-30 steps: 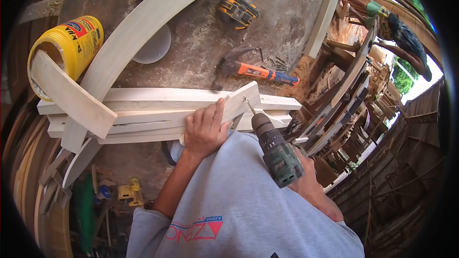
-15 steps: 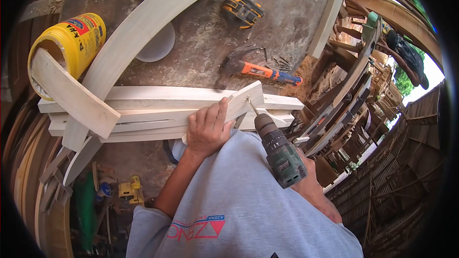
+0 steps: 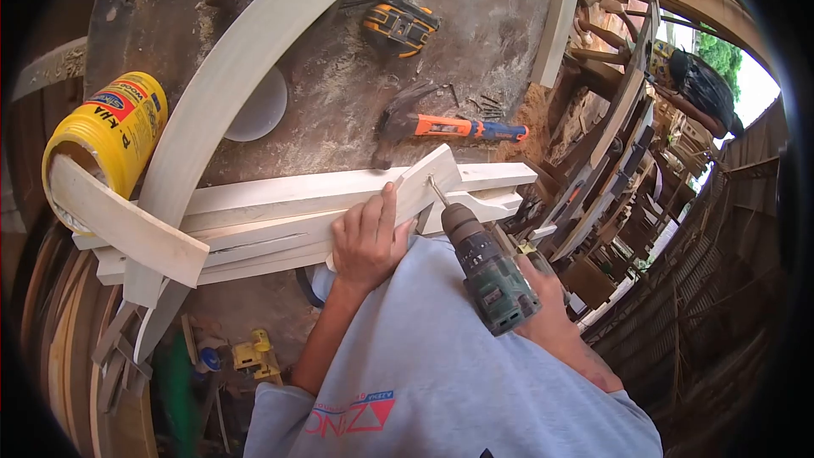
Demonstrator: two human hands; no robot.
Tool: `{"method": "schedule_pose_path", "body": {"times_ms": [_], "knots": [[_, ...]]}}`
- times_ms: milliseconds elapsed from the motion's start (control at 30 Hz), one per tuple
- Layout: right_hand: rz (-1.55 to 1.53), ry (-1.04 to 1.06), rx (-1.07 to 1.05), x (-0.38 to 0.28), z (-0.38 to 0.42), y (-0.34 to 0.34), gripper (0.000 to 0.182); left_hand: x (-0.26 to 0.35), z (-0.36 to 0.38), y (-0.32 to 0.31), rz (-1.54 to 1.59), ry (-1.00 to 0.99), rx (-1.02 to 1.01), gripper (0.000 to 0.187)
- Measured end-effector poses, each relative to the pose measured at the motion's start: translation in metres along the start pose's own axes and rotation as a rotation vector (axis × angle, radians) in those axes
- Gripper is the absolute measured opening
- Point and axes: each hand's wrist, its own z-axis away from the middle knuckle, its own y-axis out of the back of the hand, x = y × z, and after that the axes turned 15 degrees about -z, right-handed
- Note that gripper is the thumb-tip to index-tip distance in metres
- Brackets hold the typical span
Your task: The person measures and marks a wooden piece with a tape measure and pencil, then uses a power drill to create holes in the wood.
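My left hand [image 3: 366, 237] grips a short pale wooden piece [image 3: 426, 171] lying over a stack of long pale boards [image 3: 280, 195]. My right hand [image 3: 543, 293] holds a green and black power drill [image 3: 492, 280], its fingers partly hidden behind the drill body. The drill's bit touches the short piece near its upper end. At the left, a curved board [image 3: 254, 42] crosses the stack, and a shorter board [image 3: 127, 220] rests with one end in the mouth of a yellow tub [image 3: 110, 131].
Above the boards lie an orange and blue hammer [image 3: 471, 128], several loose screws or nails [image 3: 487, 107], a yellow and black tape measure [image 3: 401, 25] and a round pale disc [image 3: 259, 106]. A yellow tool [image 3: 256, 356] is lower left. Another person [image 3: 699, 89] is partly visible upper right.
The view has shifted and turned slightly, so the table items appear further left. Both hands keep their holds, and the bit stays at the short piece. The person at upper right looks more bent over.
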Motion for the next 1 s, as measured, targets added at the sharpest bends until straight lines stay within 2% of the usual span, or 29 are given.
{"method": "schedule_pose_path", "body": {"times_ms": [100, 267, 433, 500, 833, 933, 1000], "knots": [[-0.073, -0.047, 0.0, 0.001, 0.001, -0.002, 0.044, -0.001, 0.001, 0.0, -0.016, -0.011, 0.003, 0.075], [0.017, -0.059, 0.001, -0.004, 0.0, -0.002, 0.041, -0.001, 0.002, 0.0, -0.046, -0.021, -0.005, 0.073], [-0.046, -0.117, 0.016, -0.009, -0.005, 0.004, 0.04, 0.001, 0.002, 0.0, 0.001, 0.015, -0.012, 0.078], [-0.072, -0.033, 0.008, -0.011, -0.011, 0.009, 0.042, 0.001, 0.004, -0.002, -0.003, 0.02, -0.016, 0.078], [-0.064, -0.124, -0.087, -0.017, -0.022, 0.021, 0.035, 0.002, 0.004, -0.004, -0.043, 0.017, 0.001, 0.074], [-0.014, -0.06, -0.1, 0.003, -0.021, 0.018, 0.03, 0.002, 0.004, -0.005, -0.063, 0.012, 0.017, 0.072], [-0.019, -0.197, -0.154, 0.008, -0.018, 0.017, 0.033, 0.001, 0.004, -0.005, -0.066, 0.01, 0.022, 0.072]]}}
